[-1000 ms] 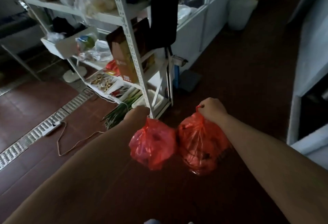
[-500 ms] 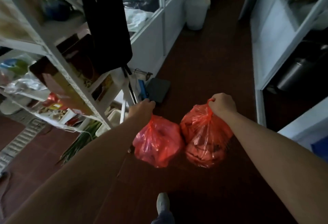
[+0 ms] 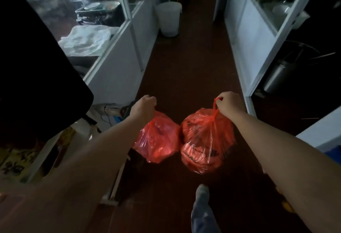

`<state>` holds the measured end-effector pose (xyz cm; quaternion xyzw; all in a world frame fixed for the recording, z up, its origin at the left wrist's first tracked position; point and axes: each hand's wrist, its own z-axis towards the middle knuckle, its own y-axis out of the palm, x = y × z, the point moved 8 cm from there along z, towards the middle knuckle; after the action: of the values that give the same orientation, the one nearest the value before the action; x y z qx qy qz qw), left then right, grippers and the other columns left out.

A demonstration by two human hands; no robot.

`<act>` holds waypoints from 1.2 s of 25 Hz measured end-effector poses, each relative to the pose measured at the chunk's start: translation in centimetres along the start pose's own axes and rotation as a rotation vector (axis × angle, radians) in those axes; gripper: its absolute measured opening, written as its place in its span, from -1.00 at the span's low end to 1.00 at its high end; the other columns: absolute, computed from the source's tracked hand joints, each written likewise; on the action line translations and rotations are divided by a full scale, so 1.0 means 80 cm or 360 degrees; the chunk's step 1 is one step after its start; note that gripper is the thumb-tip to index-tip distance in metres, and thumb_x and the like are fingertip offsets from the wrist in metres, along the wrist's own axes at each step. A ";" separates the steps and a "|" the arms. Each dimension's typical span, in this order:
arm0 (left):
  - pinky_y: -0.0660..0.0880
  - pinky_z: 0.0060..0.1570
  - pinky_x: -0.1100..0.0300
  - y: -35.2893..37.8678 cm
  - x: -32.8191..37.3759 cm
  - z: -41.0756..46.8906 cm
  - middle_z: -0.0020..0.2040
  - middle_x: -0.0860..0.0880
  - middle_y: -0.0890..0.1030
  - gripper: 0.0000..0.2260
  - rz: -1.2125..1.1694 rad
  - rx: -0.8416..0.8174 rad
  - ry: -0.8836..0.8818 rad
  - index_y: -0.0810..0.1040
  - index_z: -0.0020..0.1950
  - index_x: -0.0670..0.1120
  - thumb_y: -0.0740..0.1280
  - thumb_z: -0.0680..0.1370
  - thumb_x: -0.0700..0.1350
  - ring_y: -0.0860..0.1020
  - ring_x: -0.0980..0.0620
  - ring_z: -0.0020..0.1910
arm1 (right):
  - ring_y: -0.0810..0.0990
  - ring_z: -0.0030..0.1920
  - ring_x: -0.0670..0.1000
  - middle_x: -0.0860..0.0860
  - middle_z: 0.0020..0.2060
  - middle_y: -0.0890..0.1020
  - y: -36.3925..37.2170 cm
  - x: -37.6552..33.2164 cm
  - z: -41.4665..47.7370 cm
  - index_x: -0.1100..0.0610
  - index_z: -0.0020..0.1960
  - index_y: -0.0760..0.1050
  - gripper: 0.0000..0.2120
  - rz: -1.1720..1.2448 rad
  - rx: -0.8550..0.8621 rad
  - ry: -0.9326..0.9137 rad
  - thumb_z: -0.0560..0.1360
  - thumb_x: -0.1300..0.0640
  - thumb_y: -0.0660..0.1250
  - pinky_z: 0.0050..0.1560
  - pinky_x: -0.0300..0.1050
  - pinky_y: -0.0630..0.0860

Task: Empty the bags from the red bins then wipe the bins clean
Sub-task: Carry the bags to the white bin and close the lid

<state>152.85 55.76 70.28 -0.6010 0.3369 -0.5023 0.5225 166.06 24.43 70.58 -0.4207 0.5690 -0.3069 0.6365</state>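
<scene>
We are in the emptying step: our left hand (image 3: 143, 106) is fisted around the neck of one red bag (image 3: 156, 138), our right hand (image 3: 229, 103) clenched on the knotted top of the other red bag (image 3: 207, 141), and both hang full above the dark floor (image 3: 184, 66), touching each other. No red bins are in view. Next we must carry them down the corridor, possibly to the white bucket (image 3: 168, 18), though the dim view leaves that uncertain, then return to wipe.
</scene>
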 end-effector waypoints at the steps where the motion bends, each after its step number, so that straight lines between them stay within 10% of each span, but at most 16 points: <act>1: 0.55 -0.18 0.07 0.003 0.002 0.036 -0.07 0.01 0.53 -0.85 -0.0022 -0.0019 -0.0027 0.61 -0.03 0.00 0.32 0.50 -0.21 0.55 -0.05 -0.18 | 0.67 0.01 0.18 0.09 -0.07 0.71 0.001 0.002 0.036 0.07 -0.04 0.70 -0.83 0.0023 -0.0010 0.0018 0.53 0.10 0.32 -0.02 -0.07 0.54; 9: 0.42 -0.39 0.21 -0.002 0.035 0.279 -0.13 0.04 0.57 -0.94 0.0041 -0.0089 -0.0208 0.61 -0.10 0.04 0.36 0.51 -0.12 0.54 0.05 -0.28 | 0.68 0.02 0.17 0.09 -0.07 0.71 -0.002 0.004 0.293 0.05 -0.08 0.67 -0.87 0.0065 -0.0178 -0.0010 0.50 0.05 0.37 0.02 -0.03 0.59; 30: 0.41 -0.18 0.12 0.092 0.063 0.949 0.02 0.05 0.59 -0.82 -0.0018 -0.0138 0.0081 0.60 0.04 0.06 0.29 0.50 -0.12 0.58 -0.03 -0.02 | 0.63 -0.02 0.17 0.07 -0.08 0.69 -0.005 -0.001 0.921 0.06 -0.09 0.64 -0.89 -0.0034 0.0030 0.0226 0.50 0.05 0.37 -0.09 -0.08 0.51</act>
<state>227.66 71.42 68.30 -0.6120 0.3681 -0.5054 0.4842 238.48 38.07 70.87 -0.3980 0.6051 -0.3481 0.5952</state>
